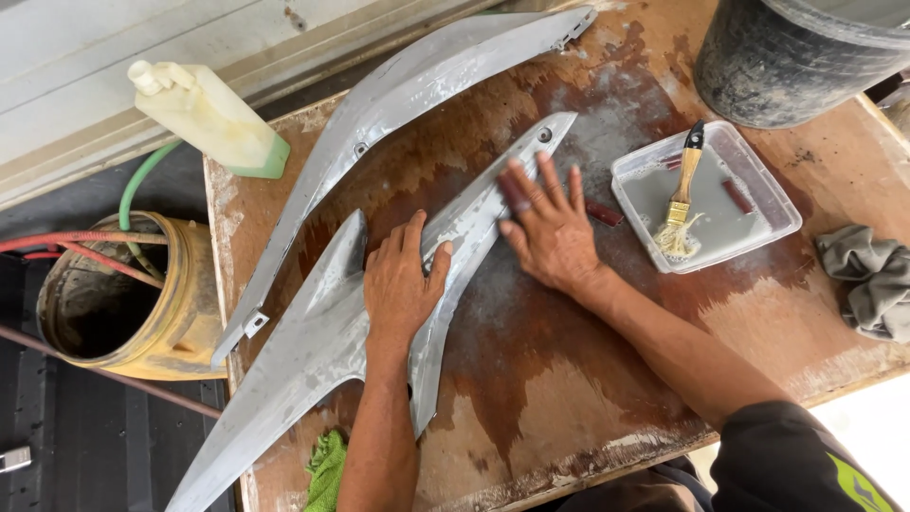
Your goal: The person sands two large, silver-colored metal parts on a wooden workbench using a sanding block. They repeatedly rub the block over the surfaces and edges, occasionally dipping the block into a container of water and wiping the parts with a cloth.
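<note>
A long grey curved body panel (313, 341) lies on the wet wooden table (569, 379). My left hand (403, 284) presses flat on its middle, fingers spread. My right hand (548, 228) lies on the panel's narrow upper arm, with a small dark reddish piece, perhaps sandpaper, under the fingertips at the panel's edge. A second grey curved panel (408, 95) lies beyond, along the table's far side.
A clear plastic tray (758, 185) of grey water holds a paintbrush (682, 194). A black rubber bucket (796, 57) stands at the far right, a grey rag (872, 275) at the right edge. A yellowish bottle (213, 118) sits at the left corner, and a yellow bucket (142, 303) with hoses stands off the table. A green cloth (327, 469) hangs at the near edge.
</note>
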